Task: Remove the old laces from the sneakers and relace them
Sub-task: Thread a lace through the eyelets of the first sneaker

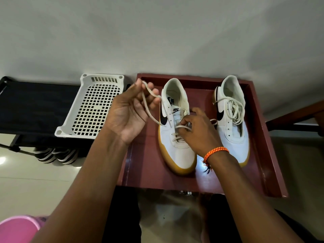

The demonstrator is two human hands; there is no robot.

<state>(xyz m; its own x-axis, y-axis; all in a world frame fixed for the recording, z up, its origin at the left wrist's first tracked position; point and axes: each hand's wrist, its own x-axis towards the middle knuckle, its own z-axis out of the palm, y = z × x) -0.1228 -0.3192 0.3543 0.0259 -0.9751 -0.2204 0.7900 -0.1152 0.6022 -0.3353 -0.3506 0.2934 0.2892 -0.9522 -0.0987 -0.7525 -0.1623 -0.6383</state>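
1. Head camera looks down at a dark red tray table (145, 165) with two white sneakers on it, toes pointing toward the person.
2. One sneaker, the left sneaker (177, 137), sits near the middle of the table. It has a tan sole and a black swoosh on its side.
3. Its cream lace (150, 111) is only in the lower holes near the toe. The upper holes have no lace in them.
4. Up and to the left of that shoe is the left hand (129, 111). Its fingers are curled and pinch one end of the lace, which loops over the fingers and runs down to a hole on the shoe's side.
5. Over the tongue of the same shoe is the right hand (198, 130). Its fingertips pinch the lace where it crosses the shoe.
6. An orange thread band (216, 152) is around the right wrist.
7. Well apart, on the right side of the table, the right sneaker (231, 120) has no lace in its holes. A loose lace (233, 107) lies in a pile on top of it.
8. Just left of the table, a white plastic basket (91, 106) with square holes sits on a dark rack (35, 106).
9. Low on the left, a pink tub (17, 228) stands on the floor.
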